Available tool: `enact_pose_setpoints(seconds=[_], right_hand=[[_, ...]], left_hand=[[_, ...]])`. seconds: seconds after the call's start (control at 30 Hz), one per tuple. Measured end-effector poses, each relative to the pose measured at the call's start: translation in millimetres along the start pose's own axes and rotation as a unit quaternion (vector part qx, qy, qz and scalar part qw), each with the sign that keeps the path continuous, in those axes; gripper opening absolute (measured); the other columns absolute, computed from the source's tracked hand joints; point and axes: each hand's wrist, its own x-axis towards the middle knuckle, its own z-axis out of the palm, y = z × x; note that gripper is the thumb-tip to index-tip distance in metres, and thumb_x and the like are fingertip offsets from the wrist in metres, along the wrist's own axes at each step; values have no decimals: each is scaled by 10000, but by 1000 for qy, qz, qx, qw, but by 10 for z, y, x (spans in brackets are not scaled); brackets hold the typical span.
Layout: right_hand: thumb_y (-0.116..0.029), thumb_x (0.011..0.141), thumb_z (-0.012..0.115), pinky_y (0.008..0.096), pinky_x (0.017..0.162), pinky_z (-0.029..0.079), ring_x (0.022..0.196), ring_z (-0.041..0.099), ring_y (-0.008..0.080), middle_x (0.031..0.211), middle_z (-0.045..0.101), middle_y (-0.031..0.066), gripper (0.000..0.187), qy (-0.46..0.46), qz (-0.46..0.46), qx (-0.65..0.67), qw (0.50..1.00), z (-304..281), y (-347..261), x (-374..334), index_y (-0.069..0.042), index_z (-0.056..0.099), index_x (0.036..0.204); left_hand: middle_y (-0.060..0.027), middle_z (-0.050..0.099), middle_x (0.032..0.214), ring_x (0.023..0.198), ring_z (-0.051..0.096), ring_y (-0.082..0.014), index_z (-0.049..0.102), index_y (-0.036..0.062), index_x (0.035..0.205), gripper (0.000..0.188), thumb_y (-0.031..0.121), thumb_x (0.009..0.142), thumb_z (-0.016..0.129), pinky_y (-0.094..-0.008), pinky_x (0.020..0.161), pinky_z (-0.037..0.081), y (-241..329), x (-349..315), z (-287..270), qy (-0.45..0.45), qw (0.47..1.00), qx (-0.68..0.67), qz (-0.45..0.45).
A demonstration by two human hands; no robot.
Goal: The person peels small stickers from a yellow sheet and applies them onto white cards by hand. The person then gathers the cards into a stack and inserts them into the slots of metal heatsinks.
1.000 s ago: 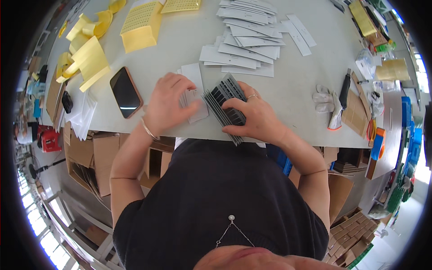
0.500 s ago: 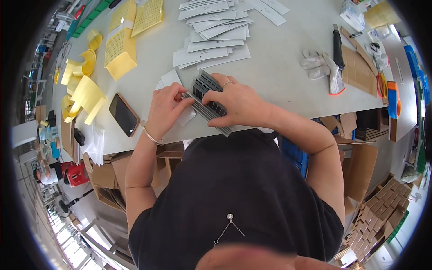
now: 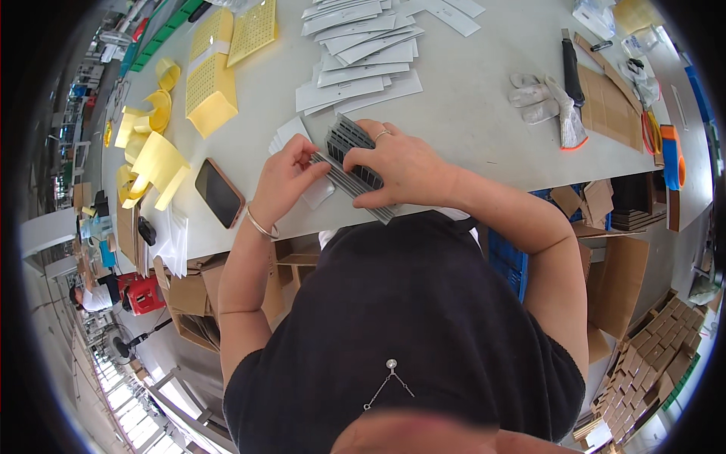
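Observation:
A stack of thin grey slotted strips (image 3: 349,175) lies slantwise near the table's front edge, tilted up on its edges. Around its right side and top curls my right hand (image 3: 408,170), gripping it with thumb and fingers. My left hand (image 3: 291,178) is closed in a pinch at the stack's left edge, its thumb and fingertips on the border of a strip. Partly under my left hand, a few white flat pieces (image 3: 316,194) fan out on the table. Beyond the stack lies a pile of pale flat strips (image 3: 359,57).
A phone (image 3: 219,193), curled yellow adhesive sheets (image 3: 160,168) and yellow perforated sheets (image 3: 210,83) lie to the left. On the right are white gloves (image 3: 548,106), a black-handled tool (image 3: 572,72), cardboard (image 3: 609,113) and an orange-and-blue tape dispenser (image 3: 671,157). Open cartons (image 3: 616,284) stand below the table.
The whole view has shifted slightly. Both hands stay at the grey stack, with only small finger movements; the right hand keeps its grip.

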Motion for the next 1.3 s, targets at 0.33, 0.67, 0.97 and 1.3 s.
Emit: enact_pose_setpoints(seconds=[0.33,0.67,0.97,1.3], right_hand=[[-387,679,772,432,886,476,1112,507,403,1346,406,216,436,-24,21,3,1000,-26,-23,5,-216,614,1048],[-388,683,765,436,873,480,1094,512,403,1325,414,209,436,-19,17,0,1000,-22,-17,-2,-215,611,1052],[-385,679,766,435,863,484,1077,517,405,1319,421,200,437,-22,17,2,1000,-40,-44,-11,-219,610,1052],[-383,675,771,431,854,487,1067,521,396,1312,427,195,436,-15,14,-1,1000,-23,-36,-2,-216,612,1046]], left_hand=[[-39,587,712,678,587,-101,543,14,912,177,185,916,587,-242,642,459,220,-31,63,16,992,125,-25],[-38,588,729,675,577,-104,539,9,920,198,184,883,625,-243,640,457,166,-26,61,8,999,-2,-43],[-39,598,740,684,580,-102,545,5,936,221,188,872,652,-246,646,462,-44,26,-37,-22,993,-97,-55],[-33,619,774,706,585,-95,568,4,964,188,179,910,610,-242,669,466,-95,62,-82,-49,990,-119,-62]])
